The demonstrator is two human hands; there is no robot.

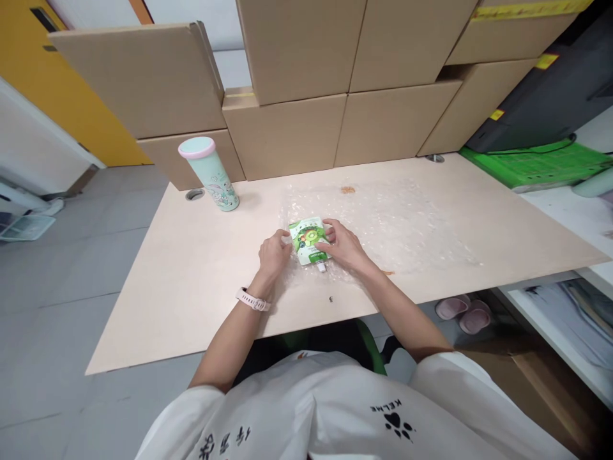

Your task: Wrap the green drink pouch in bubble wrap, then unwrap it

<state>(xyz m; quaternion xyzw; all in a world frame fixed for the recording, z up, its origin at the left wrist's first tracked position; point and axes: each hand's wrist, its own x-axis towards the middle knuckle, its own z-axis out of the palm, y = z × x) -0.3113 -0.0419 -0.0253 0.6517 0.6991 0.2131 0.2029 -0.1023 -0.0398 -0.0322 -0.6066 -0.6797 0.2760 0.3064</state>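
A green and white spouted pouch (pixel 306 237) with kiwi fruit printed on it lies on a clear sheet of bubble wrap (pixel 407 220). Its white cap points toward me. My right hand (pixel 347 248) grips the pouch's right side, the thumb on its front and the fingers by the far edge. Just left of the pouch, my left hand (pixel 274 254) is closed, its curled fingers at the left edge of the bubble wrap. The fingertips are partly hidden there.
On the light wooden table (pixel 182 281) a mint tumbler (pixel 214 176) with a pink rim stands at the left. Cardboard boxes (pixel 292 137) wall off the back. A green crate (pixel 536 163) sits at the right. A small dark scrap (pixel 330 299) lies near the front edge.
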